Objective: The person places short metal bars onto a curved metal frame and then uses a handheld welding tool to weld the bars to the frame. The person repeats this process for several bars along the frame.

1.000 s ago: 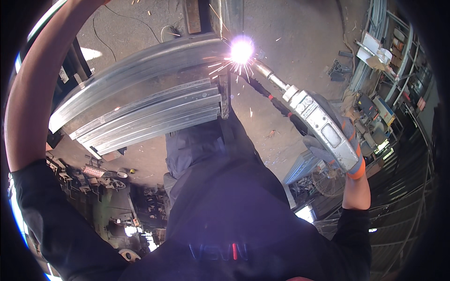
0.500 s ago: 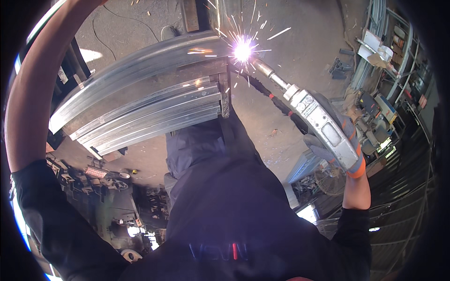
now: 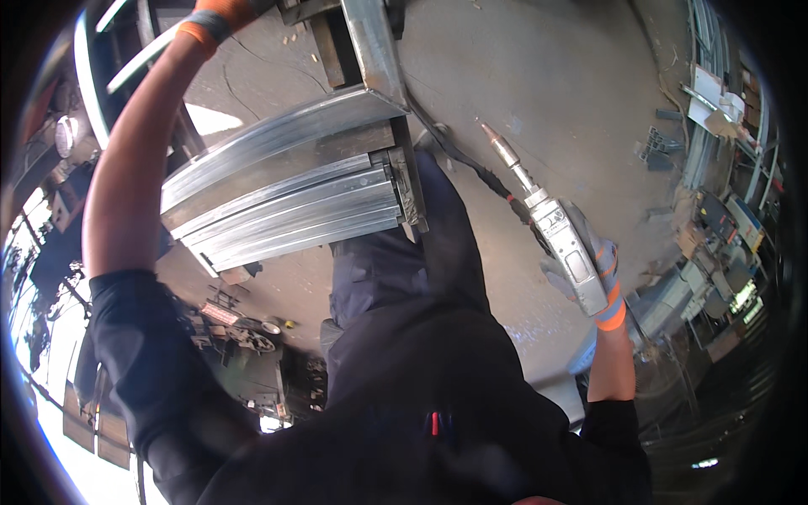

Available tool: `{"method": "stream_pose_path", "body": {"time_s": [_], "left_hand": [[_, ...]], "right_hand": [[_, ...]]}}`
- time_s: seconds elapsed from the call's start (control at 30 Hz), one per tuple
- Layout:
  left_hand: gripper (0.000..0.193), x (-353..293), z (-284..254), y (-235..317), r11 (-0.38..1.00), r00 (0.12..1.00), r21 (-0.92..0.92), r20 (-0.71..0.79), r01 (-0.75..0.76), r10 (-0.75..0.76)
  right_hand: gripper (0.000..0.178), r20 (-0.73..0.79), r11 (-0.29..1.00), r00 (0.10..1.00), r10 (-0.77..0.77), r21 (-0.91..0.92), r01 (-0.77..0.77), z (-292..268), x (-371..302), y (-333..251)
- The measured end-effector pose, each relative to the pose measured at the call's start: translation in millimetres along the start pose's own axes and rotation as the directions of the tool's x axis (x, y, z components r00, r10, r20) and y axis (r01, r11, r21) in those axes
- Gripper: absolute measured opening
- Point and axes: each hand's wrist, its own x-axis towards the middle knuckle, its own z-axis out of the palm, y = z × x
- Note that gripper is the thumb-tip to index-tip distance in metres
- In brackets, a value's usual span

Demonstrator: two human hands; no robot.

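Note:
In a grey-and-orange glove, my right hand (image 3: 602, 273) is wrapped around a silver handheld welding gun (image 3: 579, 257). Its copper-coloured nozzle tip points up and left, apart from the metal, and no spark or arc shows at it. The corner of a square steel tube frame (image 3: 366, 103) lies left of the nozzle. My left hand (image 3: 225, 15), gloved in orange and grey, is at the top edge beside the far end of the frame. Its fingers are cut off by the edge of view, so its grip cannot be made out.
Several shiny steel tubes (image 3: 295, 215) are stacked below the frame, above my legs. A black cable (image 3: 459, 156) runs from the gun past the frame corner. Long metal profiles (image 3: 711, 76) and boxes lie at the right. Assorted metal parts (image 3: 244, 332) sit at lower left.
The bright arc and sparks have gone out. The welding gun has drawn back from the frame corner, down and right. My left hand has come into view at the top.

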Motion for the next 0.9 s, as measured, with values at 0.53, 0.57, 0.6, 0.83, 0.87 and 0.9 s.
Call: {"method": "stream_pose_path", "body": {"time_s": [0.53,0.57,0.6,0.83,0.87,0.9], "left_hand": [[0.092,-228.7,145.4,249.6,0.554,0.632,-0.706,0.195,-0.440,0.750],[0.099,-233.8,152.3,264.7,0.553,0.600,-0.682,0.205,-0.478,0.773],[0.087,-234.5,154.9,276.0,0.503,0.586,-0.658,0.115,-0.559,0.802],[0.019,-236.3,110.5,358.3,-0.049,0.276,-0.507,-0.545,-0.861,0.792],[0.017,-243.1,98.8,363.6,-0.124,0.145,-0.361,-0.633,-0.924,0.760],[0.017,-248.0,84.1,368.7,-0.214,0.183,-0.458,-0.678,-0.863,0.712]], "right_hand": [[0.062,-0.035,0.102,0.981,0.193,0.995,0.015,-147.8,-87.5,-108.2],[0.060,-0.082,0.262,0.977,0.197,0.965,0.028,-157.5,-83.1,-127.7],[0.059,-0.125,0.408,0.972,0.199,0.913,0.033,-164.2,-76.4,-149.9],[0.048,-0.147,0.972,0.964,0.221,0.108,-0.207,-139.8,23.8,-304.9],[0.047,-0.108,0.974,0.968,0.226,0.006,-0.226,-128.0,44.0,-323.1],[0.046,-0.062,0.968,0.971,0.232,-0.087,-0.237,-116.0,65.4,-339.9]]}}
